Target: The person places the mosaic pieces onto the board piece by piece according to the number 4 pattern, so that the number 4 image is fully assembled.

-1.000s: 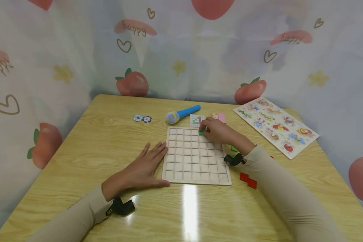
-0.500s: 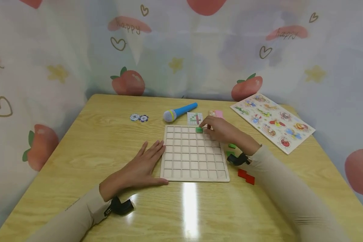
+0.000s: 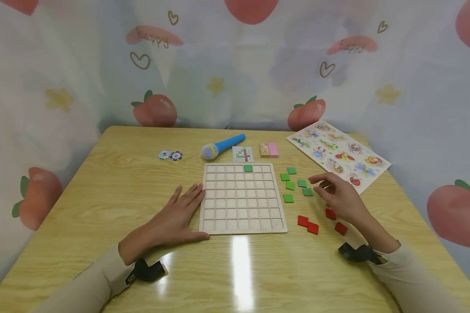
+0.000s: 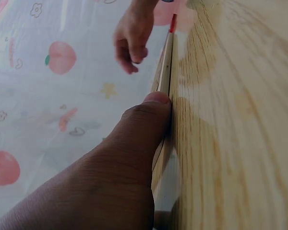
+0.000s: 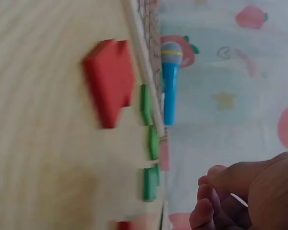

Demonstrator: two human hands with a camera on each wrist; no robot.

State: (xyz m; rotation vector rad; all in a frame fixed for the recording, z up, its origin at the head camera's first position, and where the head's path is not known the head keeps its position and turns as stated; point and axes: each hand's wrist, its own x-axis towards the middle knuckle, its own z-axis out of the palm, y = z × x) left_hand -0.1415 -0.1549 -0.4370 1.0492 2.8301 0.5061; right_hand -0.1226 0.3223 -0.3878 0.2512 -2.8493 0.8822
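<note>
A wooden grid board (image 3: 236, 203) lies flat on the table, one green square tile (image 3: 248, 168) set in a cell of its far row. My left hand (image 3: 170, 221) rests spread on the tabletop, fingertips and thumb at the board's left edge. To the board's right, my right hand (image 3: 342, 199) hovers with loosely bent fingers and nothing between them. Its fingertips are near several loose green tiles (image 3: 290, 185). Several red tiles (image 3: 303, 221) lie nearer the front, some partly hidden under that hand. The right wrist view shows a red tile (image 5: 108, 84) up close.
Behind the board are a small pattern card (image 3: 243, 154), a pink-and-patterned small box (image 3: 269, 150) and a blue toy microphone (image 3: 224, 146). Two poker chips (image 3: 170, 155) lie at the back left. An insect picture board (image 3: 338, 152) sits at the back right.
My right hand let go of the green tile in the board's far row and moved right and nearer, over the loose tiles. The left hand stays by the board.
</note>
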